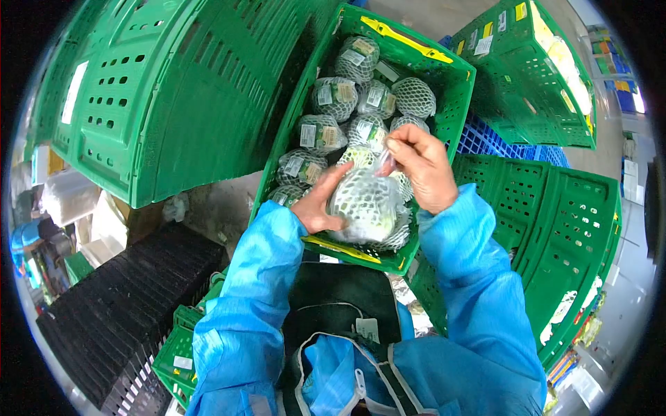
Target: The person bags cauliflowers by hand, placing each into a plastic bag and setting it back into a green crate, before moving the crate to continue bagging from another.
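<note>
A round piece of produce in a white foam net and a clear plastic bag [361, 208] is at the near end of a green crate [449, 104]. My left hand [319, 201] cups its left side, thumb and fingers apart around it. The gathered top of the bag is pinched between thumb and fingers of my right hand [424, 166]. Several labelled, bagged, netted pieces [336, 97] fill the left and middle of the crate. Foam-netted pieces without a visible label [415, 97] lie at its right side. The kind of produce is hidden by the netting.
Tall stacks of green crates stand at the left [201, 90], the right [555, 215] and the back right [513, 76]. A blue crate [499, 139] sits between the right stacks. A black ridged stack [132, 298] is at the lower left.
</note>
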The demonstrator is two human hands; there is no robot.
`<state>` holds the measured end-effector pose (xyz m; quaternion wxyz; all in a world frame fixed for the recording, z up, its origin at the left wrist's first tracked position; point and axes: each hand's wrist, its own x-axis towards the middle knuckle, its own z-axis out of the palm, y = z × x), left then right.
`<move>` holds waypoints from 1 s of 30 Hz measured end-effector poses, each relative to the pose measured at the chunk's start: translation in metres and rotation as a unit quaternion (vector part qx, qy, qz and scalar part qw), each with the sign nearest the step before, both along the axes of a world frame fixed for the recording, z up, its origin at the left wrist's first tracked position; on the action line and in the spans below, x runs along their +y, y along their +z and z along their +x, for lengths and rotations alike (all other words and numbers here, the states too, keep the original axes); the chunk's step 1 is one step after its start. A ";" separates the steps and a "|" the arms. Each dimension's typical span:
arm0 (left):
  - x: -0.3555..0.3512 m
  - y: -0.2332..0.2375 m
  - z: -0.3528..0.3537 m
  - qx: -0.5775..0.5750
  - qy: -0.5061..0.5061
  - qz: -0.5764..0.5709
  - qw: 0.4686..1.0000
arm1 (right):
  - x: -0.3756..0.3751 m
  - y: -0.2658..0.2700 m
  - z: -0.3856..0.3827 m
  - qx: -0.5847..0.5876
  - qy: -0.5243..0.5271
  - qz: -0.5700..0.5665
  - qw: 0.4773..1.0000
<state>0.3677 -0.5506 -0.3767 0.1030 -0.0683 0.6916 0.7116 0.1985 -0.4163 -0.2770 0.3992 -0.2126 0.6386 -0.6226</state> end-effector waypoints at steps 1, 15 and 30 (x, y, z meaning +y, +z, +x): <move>0.000 0.016 -0.003 0.058 0.031 -0.067 0.996 | -0.001 -0.001 0.005 -0.017 0.000 0.024 1.000; 0.024 0.027 -0.049 0.052 0.438 0.058 0.896 | 0.020 -0.077 0.023 0.364 -0.019 0.043 0.930; -0.024 -0.004 -0.064 0.055 0.425 -0.008 0.903 | 0.030 -0.048 -0.027 -0.180 -0.157 -0.087 0.967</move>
